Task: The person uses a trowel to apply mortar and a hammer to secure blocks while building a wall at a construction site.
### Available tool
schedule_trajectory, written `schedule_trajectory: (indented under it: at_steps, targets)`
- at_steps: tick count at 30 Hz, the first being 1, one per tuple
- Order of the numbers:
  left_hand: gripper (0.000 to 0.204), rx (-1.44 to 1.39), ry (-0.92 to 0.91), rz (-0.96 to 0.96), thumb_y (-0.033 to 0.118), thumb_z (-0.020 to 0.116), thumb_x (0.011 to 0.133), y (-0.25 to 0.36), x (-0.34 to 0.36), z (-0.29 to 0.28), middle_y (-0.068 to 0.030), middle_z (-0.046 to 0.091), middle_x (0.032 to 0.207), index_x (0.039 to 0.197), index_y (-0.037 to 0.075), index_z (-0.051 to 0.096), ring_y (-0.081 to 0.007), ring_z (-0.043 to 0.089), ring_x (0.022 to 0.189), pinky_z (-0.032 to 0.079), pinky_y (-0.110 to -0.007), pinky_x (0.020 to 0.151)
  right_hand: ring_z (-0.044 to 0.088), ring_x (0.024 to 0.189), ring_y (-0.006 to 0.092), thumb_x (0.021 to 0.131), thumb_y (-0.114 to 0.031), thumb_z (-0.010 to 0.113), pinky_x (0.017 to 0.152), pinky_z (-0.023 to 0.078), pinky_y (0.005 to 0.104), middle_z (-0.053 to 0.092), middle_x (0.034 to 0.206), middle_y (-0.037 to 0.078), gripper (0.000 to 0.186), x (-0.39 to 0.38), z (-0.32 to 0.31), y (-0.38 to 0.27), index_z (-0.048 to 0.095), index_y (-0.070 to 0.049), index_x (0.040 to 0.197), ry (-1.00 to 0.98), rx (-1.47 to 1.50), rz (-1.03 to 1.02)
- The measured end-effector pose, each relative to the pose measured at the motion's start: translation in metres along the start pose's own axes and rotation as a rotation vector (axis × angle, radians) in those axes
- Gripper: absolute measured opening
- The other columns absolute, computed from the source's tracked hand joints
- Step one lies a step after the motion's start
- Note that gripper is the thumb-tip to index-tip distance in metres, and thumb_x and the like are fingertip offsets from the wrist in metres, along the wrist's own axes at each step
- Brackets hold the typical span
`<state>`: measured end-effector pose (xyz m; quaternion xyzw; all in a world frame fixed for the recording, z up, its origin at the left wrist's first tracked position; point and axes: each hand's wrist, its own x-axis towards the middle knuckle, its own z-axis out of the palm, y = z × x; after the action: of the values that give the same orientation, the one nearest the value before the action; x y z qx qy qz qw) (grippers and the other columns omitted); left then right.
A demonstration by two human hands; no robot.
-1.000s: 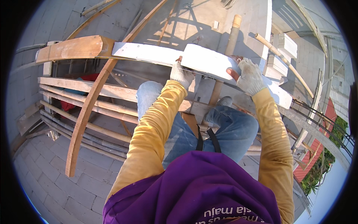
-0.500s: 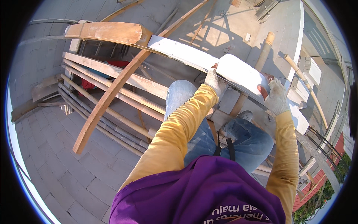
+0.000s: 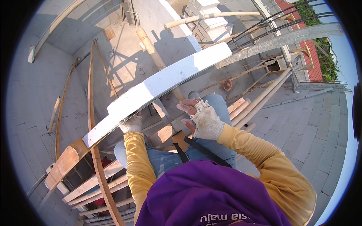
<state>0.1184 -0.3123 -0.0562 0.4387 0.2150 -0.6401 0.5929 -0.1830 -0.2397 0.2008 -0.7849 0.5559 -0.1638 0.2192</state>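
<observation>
A long white block (image 3: 166,81) lies on top of a narrow wall or beam that runs slantwise across the view. It meets a lower white piece (image 3: 98,131) at its left end. My left hand (image 3: 131,124), in a worn whitish glove with bare fingertips, is at the near side of the block's left part, against its lower edge; most of its fingers are hidden there. Apart from the block, on its near side, my right hand (image 3: 205,120) hangs above my knee with the fingers spread and nothing in them. Its glove is of the same kind.
A wooden beam (image 3: 62,165) continues the line at the left, crossed by a curved timber (image 3: 98,169). Bamboo poles (image 3: 260,100) stretch off to the right. Stacked white blocks (image 3: 207,20) and dark steel bars (image 3: 279,17) are beyond. A floor lies far below.
The view has turned to the right. My right hand has let go of the white block and drawn back toward me. My left hand stays by the block.
</observation>
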Motion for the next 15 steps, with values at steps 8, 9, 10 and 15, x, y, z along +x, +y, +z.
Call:
schedule_trajectory:
  at_steps: [8, 9, 10, 15]
  targets:
    - [0.084, -0.08, 0.217, -0.097, 0.065, 0.047, 0.086, 0.007, -0.004, 0.012, -0.016, 0.041, 0.151, 0.148, 0.007, 0.04, -0.0327, 0.037, 0.139, 0.022, -0.05, 0.117, 0.055, 0.119, 0.0379, 0.09, -0.016, 0.066, 0.103, 0.043, 0.0508, 0.057, 0.132, 0.015, 0.044, -0.119, 0.014, 0.01, 0.057, -0.006, 0.132, 0.0, -0.012, 0.287]
    - [0.092, -0.017, 0.138, -0.069, 0.07, 0.043, 0.085, 0.006, -0.003, 0.01, -0.0185, 0.036, 0.153, 0.151, 0.006, 0.035, -0.0326, 0.032, 0.142, 0.02, -0.048, 0.119, 0.055, 0.12, 0.0376, 0.091, -0.018, 0.064, 0.104, 0.042, 0.0509, 0.057, 0.133, 0.015, 0.043, -0.119, 0.016, 0.009, 0.057, -0.006, 0.132, -0.021, -0.07, 0.308]
    - [0.094, -0.017, 0.123, -0.056, 0.07, 0.044, 0.084, 0.008, 0.0, 0.004, -0.0175, 0.031, 0.156, 0.152, 0.007, 0.031, -0.0334, 0.027, 0.145, 0.017, -0.049, 0.121, 0.055, 0.121, 0.0374, 0.092, -0.02, 0.063, 0.106, 0.041, 0.0511, 0.057, 0.133, 0.015, 0.043, -0.116, 0.018, 0.009, 0.057, -0.006, 0.132, -0.047, -0.124, 0.32]
    - [0.086, 0.056, 0.075, 0.026, 0.068, 0.044, 0.086, 0.008, 0.0, 0.011, -0.0165, 0.033, 0.158, 0.15, 0.011, 0.037, -0.0339, 0.032, 0.143, 0.02, -0.056, 0.117, 0.054, 0.121, 0.0349, 0.092, -0.024, 0.057, 0.105, 0.04, 0.0484, 0.057, 0.131, 0.014, 0.046, -0.117, 0.021, 0.02, 0.056, -0.006, 0.134, -0.078, -0.162, 0.305]
